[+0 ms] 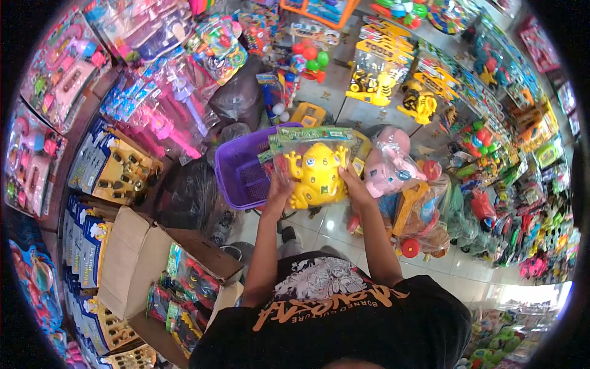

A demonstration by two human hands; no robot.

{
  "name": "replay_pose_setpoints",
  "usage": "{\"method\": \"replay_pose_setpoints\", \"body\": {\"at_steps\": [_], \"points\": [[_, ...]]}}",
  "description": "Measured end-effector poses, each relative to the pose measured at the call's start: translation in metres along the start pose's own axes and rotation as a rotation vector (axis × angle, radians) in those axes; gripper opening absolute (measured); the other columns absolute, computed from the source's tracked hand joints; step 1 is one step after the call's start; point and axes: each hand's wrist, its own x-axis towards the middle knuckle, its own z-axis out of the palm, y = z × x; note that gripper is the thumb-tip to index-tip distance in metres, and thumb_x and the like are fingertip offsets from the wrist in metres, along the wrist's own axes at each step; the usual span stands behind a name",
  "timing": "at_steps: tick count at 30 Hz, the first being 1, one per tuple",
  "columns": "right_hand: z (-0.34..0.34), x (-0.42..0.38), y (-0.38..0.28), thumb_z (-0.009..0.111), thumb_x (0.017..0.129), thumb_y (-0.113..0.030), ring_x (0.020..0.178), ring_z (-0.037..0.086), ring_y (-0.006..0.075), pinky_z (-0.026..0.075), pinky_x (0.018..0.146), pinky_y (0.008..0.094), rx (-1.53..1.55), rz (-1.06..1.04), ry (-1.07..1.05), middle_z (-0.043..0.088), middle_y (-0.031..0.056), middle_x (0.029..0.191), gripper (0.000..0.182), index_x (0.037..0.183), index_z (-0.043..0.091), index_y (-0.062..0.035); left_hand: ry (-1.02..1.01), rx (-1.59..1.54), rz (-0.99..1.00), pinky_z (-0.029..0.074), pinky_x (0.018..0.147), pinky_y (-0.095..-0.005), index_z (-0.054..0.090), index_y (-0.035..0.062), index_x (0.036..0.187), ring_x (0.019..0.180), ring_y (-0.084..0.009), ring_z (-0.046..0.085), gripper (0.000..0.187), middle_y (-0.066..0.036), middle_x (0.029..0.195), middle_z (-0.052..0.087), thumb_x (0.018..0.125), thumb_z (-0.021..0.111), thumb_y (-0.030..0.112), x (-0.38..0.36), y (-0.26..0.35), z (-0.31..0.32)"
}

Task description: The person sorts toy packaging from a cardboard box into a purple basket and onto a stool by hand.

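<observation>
A yellow frog toy (pixel 319 176) in a clear plastic bag with a green printed header card is held up in front of my body. My left hand (pixel 279 192) grips the bag's left edge, and my right hand (pixel 357 184) grips its right edge. Both hands' fingers are partly hidden by the bag. Directly behind and left of the toy is a purple plastic basket (pixel 228 178), partly covered by the package. Just right of my right hand sits a pink toy (pixel 390 163) wrapped in clear plastic.
An open cardboard box (pixel 132 264) with packaged toys stands at lower left. Bagged yellow tool toys (pixel 378 74) hang ahead, and hanging toy packs (pixel 491 203) line the right. A dark plastic bag (pixel 190 190) lies left of the basket. A bagged ride-on toy (pixel 418 215) stands right.
</observation>
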Motion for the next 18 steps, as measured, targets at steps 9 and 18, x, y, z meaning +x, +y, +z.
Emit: {"method": "replay_pose_setpoints", "body": {"at_steps": [9,18], "points": [[0.033,0.069,0.028,0.056,0.089,-0.023,0.116,0.043,0.018,0.039,0.094,0.03,0.151,0.04,-0.084,0.041,0.0084,0.13,0.059,0.137,0.025,-0.0054,-0.104,0.15,-0.252,0.041,0.093,-0.0305,0.024,0.0066,0.134,0.115,-0.0174,0.044,0.075,-0.006,0.127,0.042,0.075,0.07,0.007,0.046,0.036,-0.055],[0.072,0.155,0.111,0.059,0.088,-0.029,0.099,0.054,0.0143,0.044,0.085,0.0282,-0.024,0.271,-0.231,0.055,0.0068,0.111,0.049,0.125,0.041,-0.0027,0.309,0.172,-0.241,0.039,0.096,-0.0338,0.018,0.0036,0.133,0.118,-0.0218,0.041,0.081,-0.011,0.127,0.037,0.074,0.073,0.01,0.048,0.01,-0.113]]}}
